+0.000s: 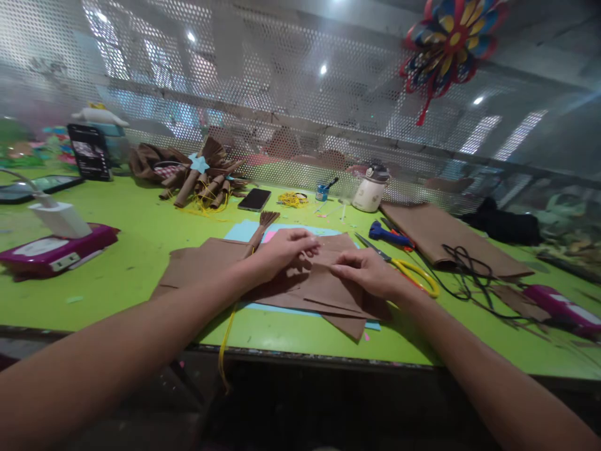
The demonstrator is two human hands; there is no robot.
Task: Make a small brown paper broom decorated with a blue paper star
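Over a pile of brown paper pieces [333, 285], my left hand [287, 250] hovers with its fingers loosely bent, and I see nothing between them. My right hand [364, 269] pinches the edge of a brown paper piece between thumb and fingers. Beneath my left wrist lies a rolled brown paper piece with a fringed end [268, 219], with yellow string [228, 344] hanging over the table edge. Light blue paper [241, 230] shows under the pile. Scissors with yellow handles [416, 272] lie beside my right hand.
Further back are several rolled paper brooms [206, 178], a black phone [254, 200], yellow string [293, 199], a blue jar [322, 191] and a white bottle [370, 191]. A blue tool [389, 235], folded brown paper [446, 235] and a black cable [469, 275] lie right. A purple power strip [61, 250] sits left.
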